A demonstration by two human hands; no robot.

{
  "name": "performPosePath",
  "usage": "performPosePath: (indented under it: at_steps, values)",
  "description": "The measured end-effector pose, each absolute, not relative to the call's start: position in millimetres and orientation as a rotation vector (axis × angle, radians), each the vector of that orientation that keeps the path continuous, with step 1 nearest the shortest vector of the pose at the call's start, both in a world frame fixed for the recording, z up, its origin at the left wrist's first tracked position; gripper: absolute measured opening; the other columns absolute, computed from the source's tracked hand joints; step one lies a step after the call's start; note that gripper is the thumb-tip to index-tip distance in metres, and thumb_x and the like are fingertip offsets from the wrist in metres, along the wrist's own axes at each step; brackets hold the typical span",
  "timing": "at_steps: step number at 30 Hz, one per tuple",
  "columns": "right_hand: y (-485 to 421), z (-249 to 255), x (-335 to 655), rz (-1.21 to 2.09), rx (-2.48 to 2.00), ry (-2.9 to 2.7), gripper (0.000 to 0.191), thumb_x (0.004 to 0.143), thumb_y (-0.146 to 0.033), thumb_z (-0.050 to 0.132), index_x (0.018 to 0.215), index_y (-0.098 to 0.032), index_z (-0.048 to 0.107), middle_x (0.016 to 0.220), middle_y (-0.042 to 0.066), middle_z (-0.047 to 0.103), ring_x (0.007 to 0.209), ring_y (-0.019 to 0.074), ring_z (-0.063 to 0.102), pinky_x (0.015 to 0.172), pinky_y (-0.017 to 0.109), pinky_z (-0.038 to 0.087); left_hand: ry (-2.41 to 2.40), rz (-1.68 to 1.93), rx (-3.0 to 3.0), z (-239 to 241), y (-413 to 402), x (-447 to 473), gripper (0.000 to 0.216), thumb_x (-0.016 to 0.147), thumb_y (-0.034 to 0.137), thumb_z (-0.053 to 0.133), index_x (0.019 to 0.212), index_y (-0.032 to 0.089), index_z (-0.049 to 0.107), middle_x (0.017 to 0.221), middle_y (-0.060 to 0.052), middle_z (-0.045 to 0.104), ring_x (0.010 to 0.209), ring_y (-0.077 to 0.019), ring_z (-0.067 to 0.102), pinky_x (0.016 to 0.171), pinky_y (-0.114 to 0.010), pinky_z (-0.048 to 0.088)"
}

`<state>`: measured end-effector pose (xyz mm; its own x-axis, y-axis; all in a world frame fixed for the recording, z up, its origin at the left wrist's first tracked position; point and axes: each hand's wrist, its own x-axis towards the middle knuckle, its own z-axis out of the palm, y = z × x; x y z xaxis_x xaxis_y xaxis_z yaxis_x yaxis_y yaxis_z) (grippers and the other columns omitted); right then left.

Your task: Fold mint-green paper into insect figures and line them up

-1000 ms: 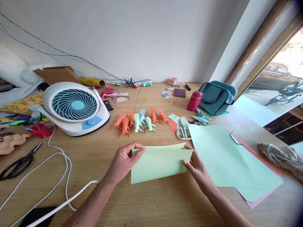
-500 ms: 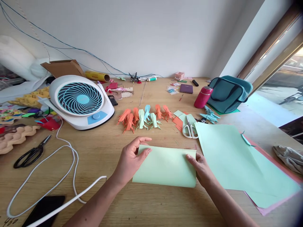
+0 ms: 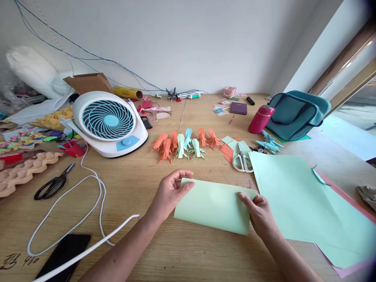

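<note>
Tabletop [image 3: 132,188] fills the frame, wood, cluttered along the top.

Stack [image 3: 293,196] of big loose green paper, lower right, pink sheet under it. Its left edge lies just beside the right hand. Risk: the forearm drags it, or its edge gets caught up with the paper being handled.

Fan [image 3: 108,119], upper left, faces up and toward the centre. Can't tell if it is running. If it is, the airflow could lift a free paper layer and throw the edges out of line.

Bag [image 3: 296,113], upper right, well apart. No risk.

Sheet [image 3: 214,205], pale green, folded double, flat on the tabletop at centre, slightly skewed. Top corners don't look perfectly matched. Pressing a crease now would likely set it crooked.

Left hand [image 3: 169,194] is pinched on the sheet's upper left corner, thumb and fingers closed on it. Right hand [image 3: 260,213] is clamped on the right edge, thumb on top. The hands sit apart, one at each end. Uneven pull between them could slide the layers or buckle the middle.

Cable [image 3: 88,203], white, loops at lower left near the left forearm. An elbow snag could tug the fan.

Scissors [image 3: 242,158], white handles, lie just above the right hand. A forward reach could knock them.

Figures [image 3: 185,145], a row of folded paper above the sheet, are light and easily scattered by a sleeve or by air.
</note>
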<state>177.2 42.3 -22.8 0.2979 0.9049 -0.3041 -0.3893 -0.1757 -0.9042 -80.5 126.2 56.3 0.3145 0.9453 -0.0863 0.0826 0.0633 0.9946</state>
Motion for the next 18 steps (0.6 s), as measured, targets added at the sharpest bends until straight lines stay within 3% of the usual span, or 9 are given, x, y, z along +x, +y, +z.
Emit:
performPosePath:
  at_steps: [5, 18]
  values:
    - [40.2, -29.5, 181.2, 1.25, -1.247, -0.566, 0.027, 0.068, -0.041, 0.088, 0.069, -0.019, 0.073, 0.065, 0.004, 0.07, 0.057, 0.0156, 0.06, 0.052, 0.024, 0.051, 1.031, 0.888, 1.335, 53.6, 128.1, -80.5, 0.03, 0.076, 0.042, 0.075, 0.076, 0.013, 0.068, 0.061, 0.003, 0.052, 0.059, -0.0086, 0.043, 0.055, -0.02, 0.034]
    - [40.6, -24.5, 180.4, 1.246, -1.254, -0.578, 0.028, 0.067, -0.043, 0.087, 0.068, -0.018, 0.074, 0.065, 0.006, 0.071, 0.06, 0.0193, 0.064, 0.056, 0.027, 0.054, 1.082, 0.936, 1.383, 50.6, 128.9, -79.3, 0.032, 0.074, 0.043, 0.075, 0.066, 0.013, 0.065, 0.059, 0.005, 0.043, 0.057, -0.008, 0.036, 0.053, -0.021, 0.028]
